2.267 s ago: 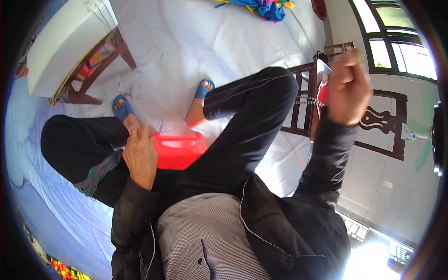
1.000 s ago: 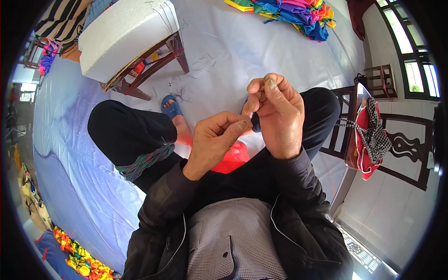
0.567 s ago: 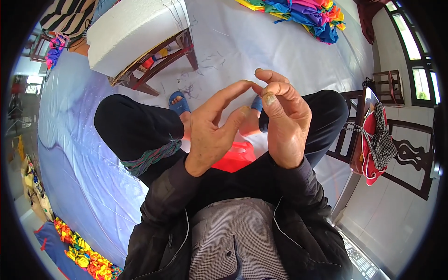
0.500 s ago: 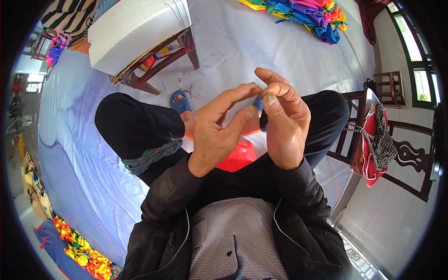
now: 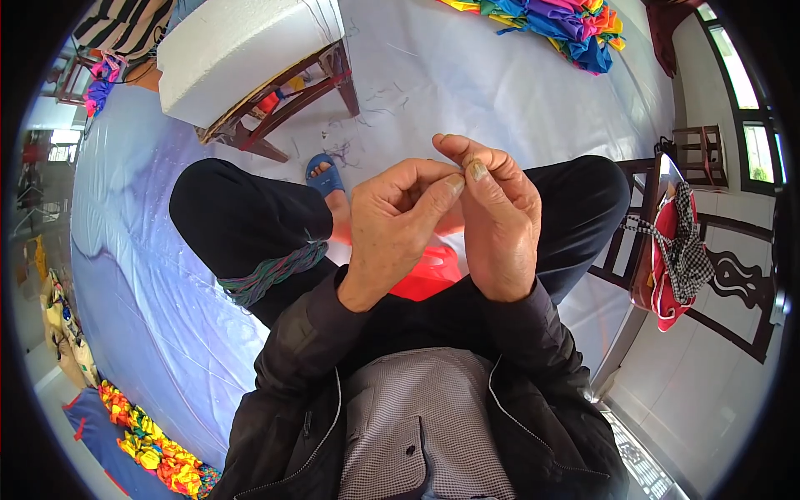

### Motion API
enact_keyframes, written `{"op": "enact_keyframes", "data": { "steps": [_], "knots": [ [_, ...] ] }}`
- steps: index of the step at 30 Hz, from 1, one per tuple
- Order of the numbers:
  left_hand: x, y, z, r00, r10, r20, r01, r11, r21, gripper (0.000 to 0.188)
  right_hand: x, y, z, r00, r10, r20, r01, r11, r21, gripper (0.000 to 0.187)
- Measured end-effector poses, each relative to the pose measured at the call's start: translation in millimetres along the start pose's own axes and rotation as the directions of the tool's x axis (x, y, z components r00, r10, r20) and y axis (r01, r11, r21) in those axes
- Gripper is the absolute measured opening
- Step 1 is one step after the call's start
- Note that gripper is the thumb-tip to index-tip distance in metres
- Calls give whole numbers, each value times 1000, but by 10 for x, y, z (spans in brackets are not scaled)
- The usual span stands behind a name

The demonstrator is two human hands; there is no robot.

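My left hand [image 5: 393,221] and my right hand [image 5: 502,212] meet at the fingertips above my lap. The left thumb and forefinger are pinched together, their tips against the right hand's thumb and fingers. Whatever lies between the tips is too small to make out. The right fingers are curled toward the thumb. A bundle of green, purple and red threads [image 5: 275,273] lies over my left thigh. Below the hands, between my legs, a bright red thing [image 5: 429,275] shows in part.
A white foam block [image 5: 242,54] rests on a dark wooden stool [image 5: 287,117] ahead on the left. Bunched rainbow cloth [image 5: 567,29] lies at the far side. To the right, a wooden chair [image 5: 733,283] stands by a red bag [image 5: 664,283]. Thread scraps [image 5: 342,150] litter the pale sheet.
My hands have drawn together and slightly lower. The left thumb has closed toward the forefinger, and the fingertips of both hands now touch.
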State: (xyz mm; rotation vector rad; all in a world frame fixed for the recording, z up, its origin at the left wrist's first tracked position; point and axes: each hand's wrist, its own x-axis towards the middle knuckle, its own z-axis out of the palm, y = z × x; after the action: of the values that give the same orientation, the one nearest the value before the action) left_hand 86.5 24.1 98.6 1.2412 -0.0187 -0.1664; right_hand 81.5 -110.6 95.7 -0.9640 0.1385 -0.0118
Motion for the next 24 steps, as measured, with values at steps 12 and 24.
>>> {"op": "enact_keyframes", "data": {
  "steps": [12, 24],
  "knots": [
    [-28, 32, -125, 1000, -8, -30, 9, 1000, 9, 11, -71, -13, -18, 1000, 8, -24, -11, 993, -120, 12],
    [-41, 79, -154, 998, -18, -55, 20, 999, 47, 9, -93, -65, -78, 996, -63, -67, 37, 943, -331, 14]
  ]
}}
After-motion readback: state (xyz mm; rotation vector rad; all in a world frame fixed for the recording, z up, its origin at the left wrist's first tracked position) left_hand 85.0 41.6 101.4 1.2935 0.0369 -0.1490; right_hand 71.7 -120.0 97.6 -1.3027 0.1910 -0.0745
